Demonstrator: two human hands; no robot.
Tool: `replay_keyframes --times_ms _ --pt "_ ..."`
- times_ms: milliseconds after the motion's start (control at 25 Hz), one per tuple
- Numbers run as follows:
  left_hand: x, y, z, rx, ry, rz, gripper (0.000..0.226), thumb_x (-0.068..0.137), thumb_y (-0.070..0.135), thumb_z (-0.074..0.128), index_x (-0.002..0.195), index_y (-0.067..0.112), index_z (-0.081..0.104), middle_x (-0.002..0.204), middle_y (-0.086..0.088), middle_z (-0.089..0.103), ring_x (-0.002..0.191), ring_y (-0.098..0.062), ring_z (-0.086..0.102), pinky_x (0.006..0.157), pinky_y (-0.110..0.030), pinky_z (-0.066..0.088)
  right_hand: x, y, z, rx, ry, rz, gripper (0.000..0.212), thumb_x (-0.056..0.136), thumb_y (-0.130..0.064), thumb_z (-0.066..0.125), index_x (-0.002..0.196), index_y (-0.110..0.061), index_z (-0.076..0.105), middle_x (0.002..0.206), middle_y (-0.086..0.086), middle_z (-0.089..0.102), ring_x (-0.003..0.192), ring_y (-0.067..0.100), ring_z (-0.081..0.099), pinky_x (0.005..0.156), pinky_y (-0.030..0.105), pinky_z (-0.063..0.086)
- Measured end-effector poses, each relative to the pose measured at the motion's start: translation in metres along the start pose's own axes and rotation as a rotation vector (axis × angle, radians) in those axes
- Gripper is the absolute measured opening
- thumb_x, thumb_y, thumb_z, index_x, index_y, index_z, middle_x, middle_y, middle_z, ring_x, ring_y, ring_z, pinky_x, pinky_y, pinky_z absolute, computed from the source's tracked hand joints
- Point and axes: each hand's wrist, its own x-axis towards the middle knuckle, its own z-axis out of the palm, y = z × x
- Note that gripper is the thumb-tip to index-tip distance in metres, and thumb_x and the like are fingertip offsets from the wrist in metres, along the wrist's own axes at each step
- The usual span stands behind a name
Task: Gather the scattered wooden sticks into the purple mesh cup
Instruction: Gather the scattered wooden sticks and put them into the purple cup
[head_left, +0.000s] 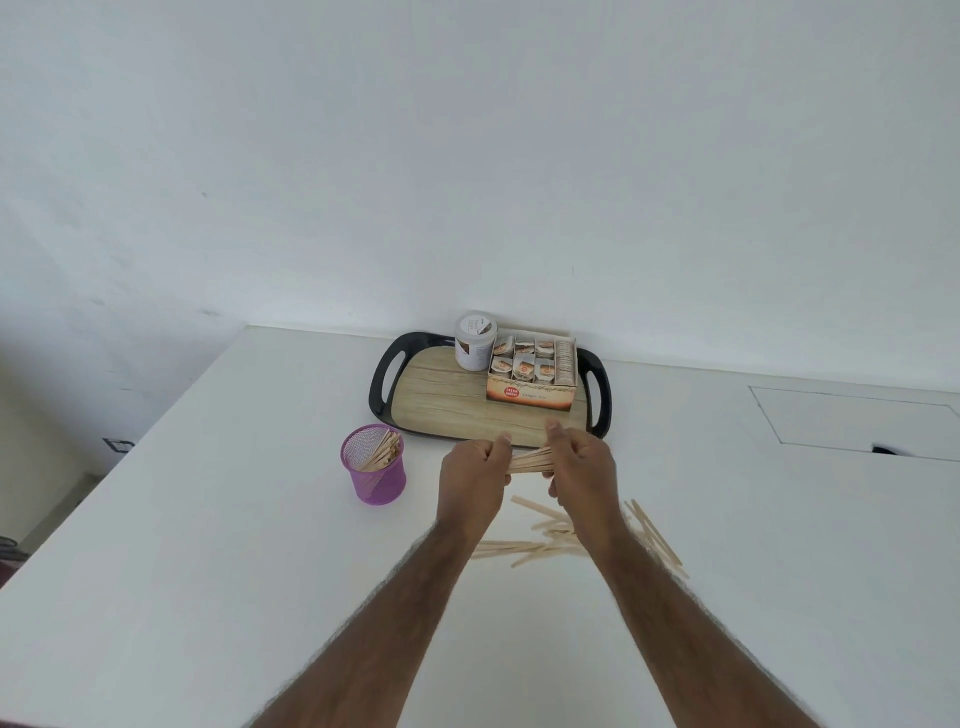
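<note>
A bundle of sticks (530, 460) is gripped at either end by the left hand (470, 475) and the right hand (579, 467), fingers curled round it, above the white surface (208, 519). The purple cup (374, 475) stands upright left of the hands, near the tray (387, 384), with sticks leaning inside. Loose sticks (545, 540) are scattered on the surface under the right forearm. A tea box (530, 397) and a jar (474, 343) are carried on the tray.

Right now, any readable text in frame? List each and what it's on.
"Ginger Tea": front of the tea box.
Red logo beside it: too small to read.
White jar label: blurred, unreadable.
Sachets in the box: print too small.
No other text visible.
</note>
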Motion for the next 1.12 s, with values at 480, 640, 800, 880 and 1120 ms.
replay_keyframes --times_ms 480,640,800,880,1120 --pt "-0.008 0.014 0.005 -0.409 -0.127 -0.196 0.065 0.108 0.052 0.034 0.089 0.006 0.076 0.080 -0.009 0.076 0.067 -0.018 0.070 0.054 -0.029 0.056 -0.016 0.013 0.008 -0.119 0.125 -0.166 0.043 0.103 -0.027 0.057 0.060 -0.025 0.048 0.056 -0.011 0.055 0.052 0.005 0.047 0.047 0.016 0.036" --pt "-0.007 0.011 0.008 -0.262 -0.079 -0.180 0.054 0.105 0.050 0.046 0.076 0.010 0.068 0.054 0.006 0.062 0.047 -0.011 0.055 0.042 -0.021 0.043 -0.012 0.016 0.005 -0.095 0.189 -0.143 0.042 0.103 -0.033 0.055 0.066 -0.015 0.049 0.056 -0.004 0.051 0.053 0.011 0.044 0.047 0.021 0.036" --pt "-0.003 0.002 0.007 -0.064 0.000 0.012 0.051 0.103 0.040 0.055 0.058 0.016 0.054 0.044 0.011 0.043 0.047 -0.006 0.038 0.047 -0.025 0.032 -0.013 0.013 0.004 -0.066 0.015 -0.078 0.043 0.105 -0.036 0.051 0.069 -0.014 0.054 0.055 -0.007 0.048 0.050 0.005 0.043 0.044 0.020 0.035" --pt "0.001 -0.002 0.001 -0.024 0.050 0.057 0.051 0.104 0.038 0.054 0.057 0.018 0.049 0.045 0.012 0.041 0.045 -0.006 0.035 0.045 -0.023 0.028 -0.011 0.014 -0.002 0.118 -0.108 0.053 0.042 0.106 -0.037 0.049 0.080 -0.008 0.062 0.057 -0.003 0.052 0.046 0.009 0.045 0.041 0.023 0.036" --pt "0.006 -0.018 -0.009 0.045 0.166 0.070 0.055 0.105 0.035 0.052 0.055 0.018 0.040 0.049 0.009 0.039 0.049 -0.008 0.032 0.043 -0.021 0.025 -0.008 0.008 -0.019 0.413 -0.260 0.230 0.008 0.092 -0.003 0.072 0.097 0.000 0.078 0.089 0.024 0.074 0.072 0.030 0.073 0.068 0.031 0.062"
